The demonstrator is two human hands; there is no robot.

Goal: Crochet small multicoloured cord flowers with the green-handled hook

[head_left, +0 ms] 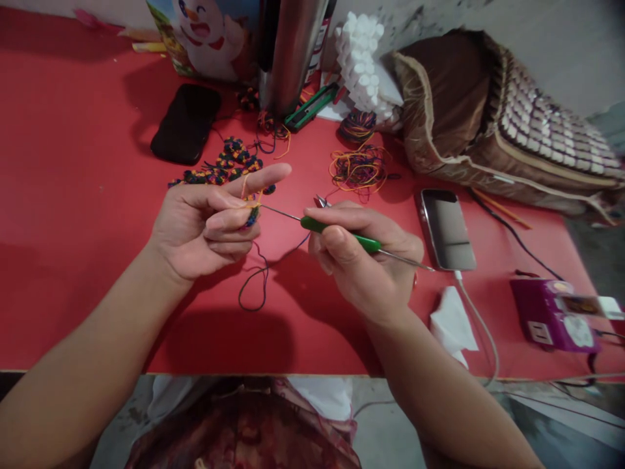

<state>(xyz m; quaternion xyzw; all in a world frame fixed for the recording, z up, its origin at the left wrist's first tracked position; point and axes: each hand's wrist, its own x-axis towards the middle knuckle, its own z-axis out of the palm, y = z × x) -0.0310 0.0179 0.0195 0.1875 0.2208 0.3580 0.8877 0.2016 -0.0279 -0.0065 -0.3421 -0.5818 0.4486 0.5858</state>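
The right hand (366,267) pinches a green-handled hook (367,243), likely light, stiff and best held by that handle, its tip beyond the grip at a small yarn piece (252,216), probably soft, best pinched near the hook, between fingertips of the left hand (200,225).

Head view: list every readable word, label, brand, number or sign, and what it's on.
None can be read.
Red-and-white label behind the metal cylinder: print too small and blurred.
Purple box: marks on its white patch, too blurred to make out.
Hook: no lettering visible.
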